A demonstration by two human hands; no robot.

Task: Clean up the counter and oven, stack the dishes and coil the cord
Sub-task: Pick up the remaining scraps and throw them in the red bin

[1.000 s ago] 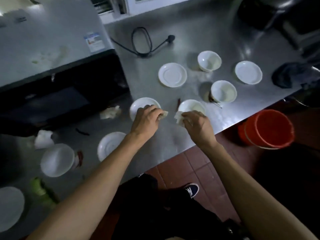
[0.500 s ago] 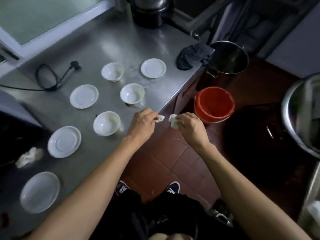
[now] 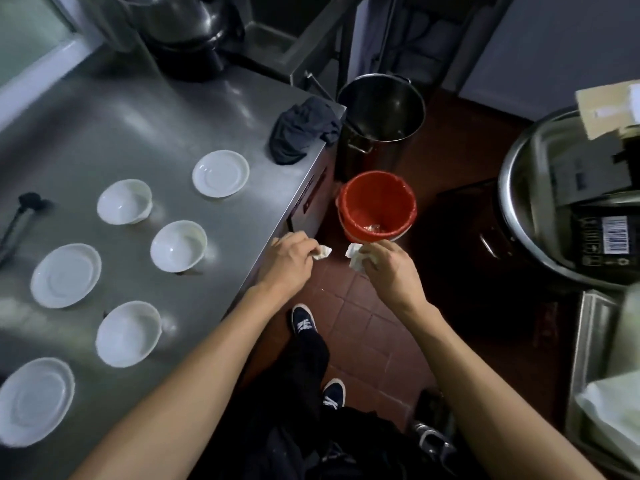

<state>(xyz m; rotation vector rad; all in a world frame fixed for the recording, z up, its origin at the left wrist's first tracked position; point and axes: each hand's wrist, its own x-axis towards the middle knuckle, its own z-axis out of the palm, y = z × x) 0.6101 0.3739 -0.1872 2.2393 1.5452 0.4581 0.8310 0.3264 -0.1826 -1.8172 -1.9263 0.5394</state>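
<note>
My left hand (image 3: 289, 261) pinches a small crumpled white paper scrap (image 3: 322, 252) just past the steel counter's (image 3: 145, 133) front edge. My right hand (image 3: 388, 268) grips another crumpled white paper wad (image 3: 355, 259) over the tiled floor, close in front of the red bucket (image 3: 377, 206). On the counter stand three white bowls (image 3: 178, 245) (image 3: 124, 201) (image 3: 128, 333) and three white saucers (image 3: 220, 173) (image 3: 65, 275) (image 3: 34, 400). The black cord's plug end (image 3: 29, 200) shows at the left edge.
A dark cloth (image 3: 301, 133) lies at the counter's far corner. A tall steel pot (image 3: 381, 112) stands on the floor behind the red bucket. A large steel basin (image 3: 540, 202) with boxes is at the right. My feet (image 3: 304, 322) stand on red tiles.
The view has swung right from the oven toward the bucket. Both hands, each still holding paper, have moved off the counter to just in front of the red bucket.
</note>
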